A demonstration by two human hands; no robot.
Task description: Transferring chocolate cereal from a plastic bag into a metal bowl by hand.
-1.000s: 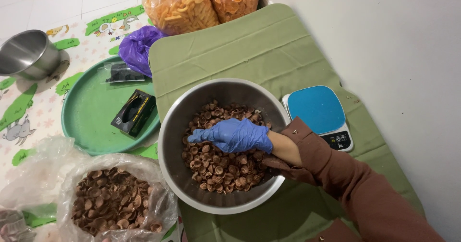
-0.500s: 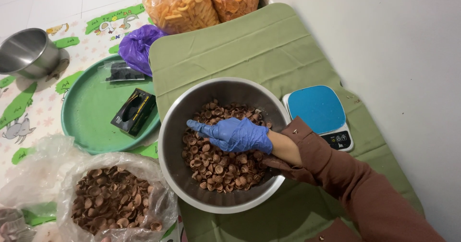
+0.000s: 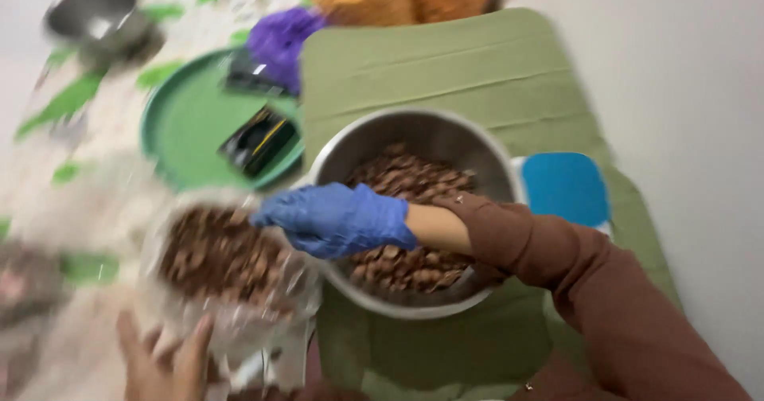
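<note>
Two hands in view; frame is motion-blurred. Right hand (image 3: 338, 219), in a blue disposable glove with a brown sleeve behind it, reaches leftward across the near-left rim of the round stainless-steel bowl (image 3: 414, 134) and hovers between that bowl and the clear plastic bag of brown shell pieces (image 3: 219, 258). Its fingers are loosely curled and pointing left; whether they enclose any pieces I cannot tell. Left hand (image 3: 163, 361), bare, sits at the near-left edge just below the bag, fingers spread and released, touching or nearly touching the plastic; blur prevents a firmer call.

The steel bowl sits near centre on a folded olive-green cloth (image 3: 446, 59) and is about half full of small brown nut or shell fragments (image 3: 414, 182), irregular, matt, dry-looking.

Handling judgement: single fragments look light, hard and brittle, easy to scoop by the handful but apt to spill between gloved fingers. The bag is soft, thin and slippery, with no shape of its own; best held at its open rim or cupped from beneath. The bowl is rigid, smooth-walled, best gripped at its rolled rim.

Surroundings: blue-topped kitchen scale (image 3: 565, 188) just right of the bowl; round green plastic tray (image 3: 183, 126) far-left, carrying dark packets; purple cloth (image 3: 282, 39) beyond it; second small steel bowl (image 3: 95, 15) at far left.
</note>
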